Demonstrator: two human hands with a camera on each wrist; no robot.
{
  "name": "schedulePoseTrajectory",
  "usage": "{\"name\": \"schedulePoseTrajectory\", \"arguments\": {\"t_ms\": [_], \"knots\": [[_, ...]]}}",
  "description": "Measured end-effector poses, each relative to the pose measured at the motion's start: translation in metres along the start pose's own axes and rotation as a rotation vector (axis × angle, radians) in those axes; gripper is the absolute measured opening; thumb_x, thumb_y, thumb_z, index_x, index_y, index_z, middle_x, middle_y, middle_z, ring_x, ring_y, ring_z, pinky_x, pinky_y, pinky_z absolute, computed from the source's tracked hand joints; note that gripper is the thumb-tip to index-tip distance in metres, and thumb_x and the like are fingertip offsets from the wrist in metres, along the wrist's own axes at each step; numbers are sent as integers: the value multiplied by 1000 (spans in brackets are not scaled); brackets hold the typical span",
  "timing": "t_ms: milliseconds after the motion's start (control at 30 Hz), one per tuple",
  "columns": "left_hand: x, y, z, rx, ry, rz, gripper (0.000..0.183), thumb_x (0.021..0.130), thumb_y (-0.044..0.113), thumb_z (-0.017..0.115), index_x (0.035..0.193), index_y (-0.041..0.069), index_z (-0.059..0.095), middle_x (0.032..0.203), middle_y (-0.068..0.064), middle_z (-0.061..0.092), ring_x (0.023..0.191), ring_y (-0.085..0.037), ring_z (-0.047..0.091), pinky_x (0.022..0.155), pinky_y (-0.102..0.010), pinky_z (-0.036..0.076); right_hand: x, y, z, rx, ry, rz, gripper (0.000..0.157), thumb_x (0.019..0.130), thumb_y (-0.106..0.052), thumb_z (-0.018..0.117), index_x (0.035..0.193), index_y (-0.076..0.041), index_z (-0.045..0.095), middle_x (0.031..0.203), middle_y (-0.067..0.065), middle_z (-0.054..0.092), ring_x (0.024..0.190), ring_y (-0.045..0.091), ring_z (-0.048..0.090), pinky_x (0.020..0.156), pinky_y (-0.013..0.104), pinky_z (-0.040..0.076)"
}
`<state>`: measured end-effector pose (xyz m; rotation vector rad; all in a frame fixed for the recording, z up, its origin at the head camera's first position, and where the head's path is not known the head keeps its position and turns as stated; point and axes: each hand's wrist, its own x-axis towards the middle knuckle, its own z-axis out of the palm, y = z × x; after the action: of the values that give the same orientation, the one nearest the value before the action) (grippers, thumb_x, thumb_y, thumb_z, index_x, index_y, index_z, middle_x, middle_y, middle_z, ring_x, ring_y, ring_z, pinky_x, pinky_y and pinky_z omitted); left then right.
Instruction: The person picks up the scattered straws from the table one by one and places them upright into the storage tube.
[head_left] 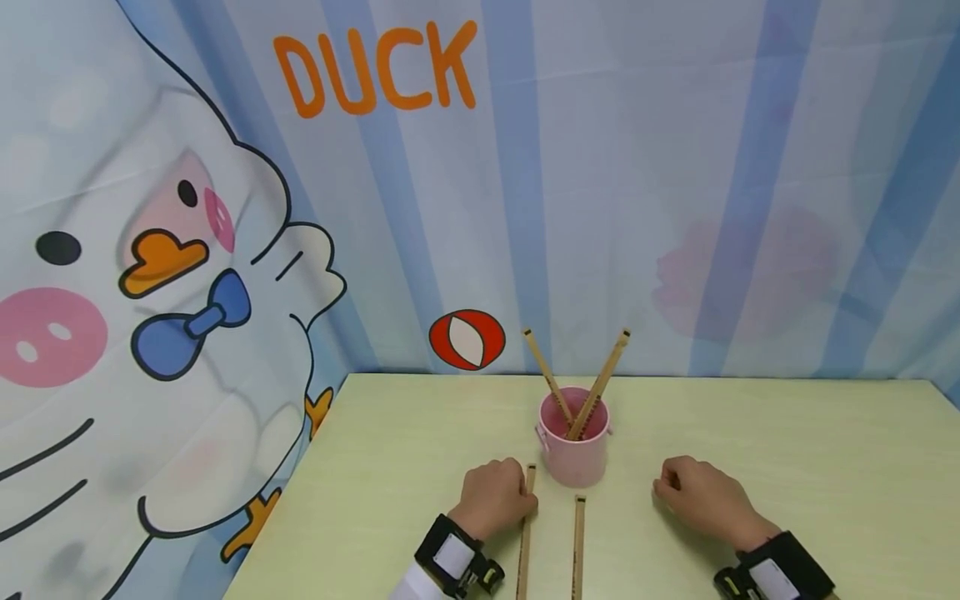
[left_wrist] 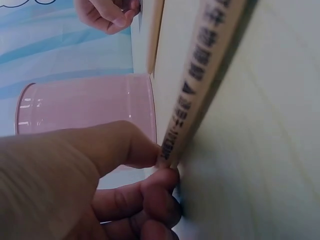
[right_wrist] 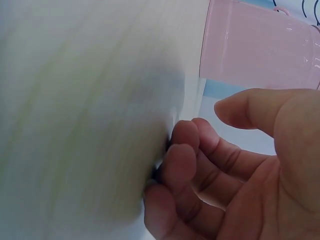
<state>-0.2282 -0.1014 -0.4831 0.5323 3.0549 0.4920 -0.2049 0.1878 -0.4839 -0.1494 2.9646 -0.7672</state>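
My left hand (head_left: 495, 498) pinches a slim pale wooden stick (left_wrist: 192, 95) between thumb and fingertips, near its far end. Dark printed characters run along this stick, which lies at the table surface. A second similar stick (head_left: 578, 546) lies to its right, roughly parallel. Just beyond them a pink bucket (head_left: 573, 460) stands upright, with several more sticks (head_left: 600, 383) leaning out of it in different directions. Right of the bucket, my right hand (head_left: 705, 493) rests low by the table with loosely curled fingers and nothing in them. The near ends of both lying sticks run out of the head view.
The pale wooden table (head_left: 840, 467) ends at a back edge just behind the bucket. A blue striped cloth (head_left: 600, 167) with cartoon figures and orange lettering hangs behind it and on the left. Each wrist wears a black strapped camera (head_left: 453, 554).
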Motion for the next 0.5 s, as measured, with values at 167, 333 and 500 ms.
{"name": "schedulePoseTrajectory", "arguments": {"t_ms": [167,333,500], "knots": [[3,-7,-3,-10,35,-27,28,71,24,64,48,20,49,44,11,39,43,-8,41,40,-29,31,0,0,-1,-1,4,-5,22,86,-22,57,66,-13,50,57,-2,44,53,14,42,50,30,32],[5,-14,-10,-38,86,-30,30,72,23,63,48,21,46,43,13,34,42,-7,37,40,-27,28,-1,0,-1,-2,7,-2,22,86,-22,58,66,-13,50,57,-2,44,52,14,42,50,30,32],[7,-18,-19,-61,147,-38,32,72,21,61,48,21,41,44,13,28,42,-6,32,40,-26,23,0,1,-1,-5,1,-1,23,86,-22,57,66,-13,50,57,-2,44,52,14,42,50,30,32]]}}
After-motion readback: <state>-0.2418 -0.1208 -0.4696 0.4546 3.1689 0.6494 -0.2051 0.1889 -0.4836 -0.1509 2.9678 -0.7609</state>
